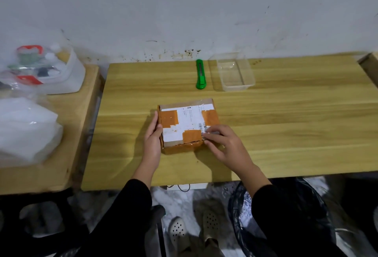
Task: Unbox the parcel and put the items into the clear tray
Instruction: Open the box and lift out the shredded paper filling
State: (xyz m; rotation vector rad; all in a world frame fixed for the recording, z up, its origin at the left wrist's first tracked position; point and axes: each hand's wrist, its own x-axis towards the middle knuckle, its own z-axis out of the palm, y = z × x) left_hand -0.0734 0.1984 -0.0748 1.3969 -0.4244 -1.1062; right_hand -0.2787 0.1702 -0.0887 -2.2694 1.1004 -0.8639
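A small cardboard parcel (pixel 189 121) lies flat in the middle of the wooden table (pixel 286 113), sealed with orange tape patches and a white shipping label. My left hand (pixel 152 136) grips its left side. My right hand (pixel 223 144) rests on its near right corner, fingertips pressed on the label's edge. An empty clear tray (pixel 235 74) stands at the back of the table. A green utility knife (pixel 200 74) lies just left of the tray, apart from both hands.
A second wooden table (pixel 67 113) on the left holds a white tub with bagged items (pixel 47 68) and a pile of clear plastic bags (pixel 26 130). A cardboard box corner (pixel 369 66) shows at far right. A black bin bag (pixel 286 215) sits under the table.
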